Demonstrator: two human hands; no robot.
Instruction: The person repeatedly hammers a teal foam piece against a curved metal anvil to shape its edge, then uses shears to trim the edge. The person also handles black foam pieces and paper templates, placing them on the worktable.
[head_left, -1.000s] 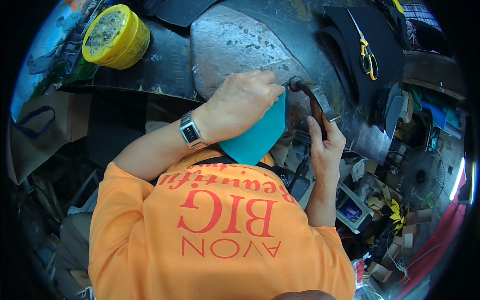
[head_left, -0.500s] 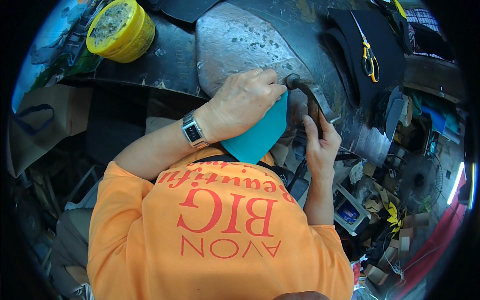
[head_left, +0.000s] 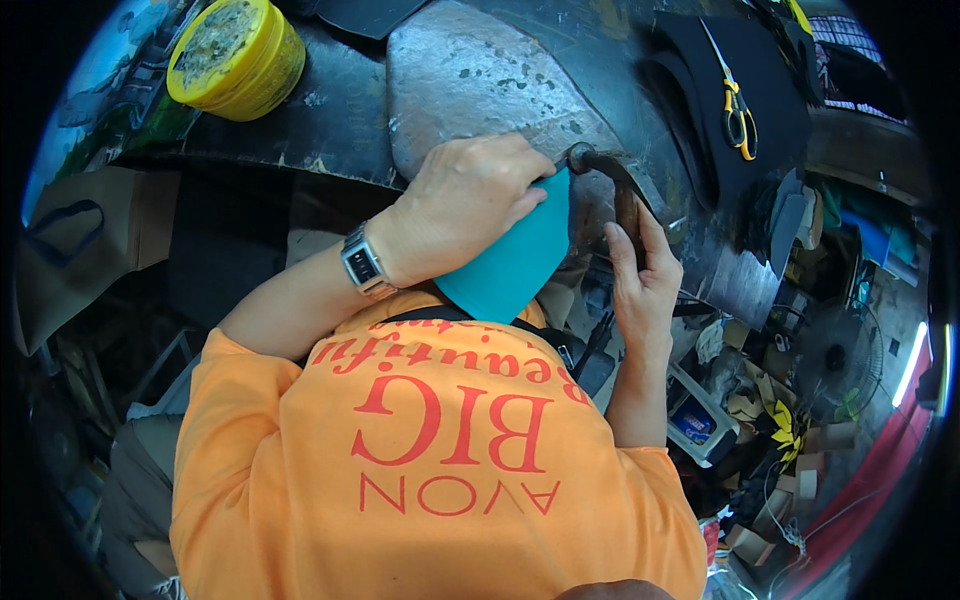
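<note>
A teal piece of sheet material [head_left: 515, 255] reaches from the table's edge down toward my orange shirt. My left hand [head_left: 468, 200], with a metal watch on its wrist, is closed on the upper part of this piece, fingers pinching near its top edge. In my right hand [head_left: 645, 275] is a hammer [head_left: 625, 190], gripped by its brown wooden handle. Its dark curved metal head has a rounded face, which rests at or just above the teal corner; I cannot tell if they touch. Under both lies a worn, speckled grey slab [head_left: 480, 75].
A yellow tub [head_left: 245, 75] with crusted contents stands at the far left. Black folded material [head_left: 690, 120] lies at the right, with yellow-and-black scissors [head_left: 738, 120] on it. A fan [head_left: 835, 350] and clutter fill the floor at right; a paper bag [head_left: 95, 235] stands left.
My left hand has shifted slightly left, and the teal piece has moved a little left with it. The hammer stays at nearly the same spot, its head tilted slightly differently.
</note>
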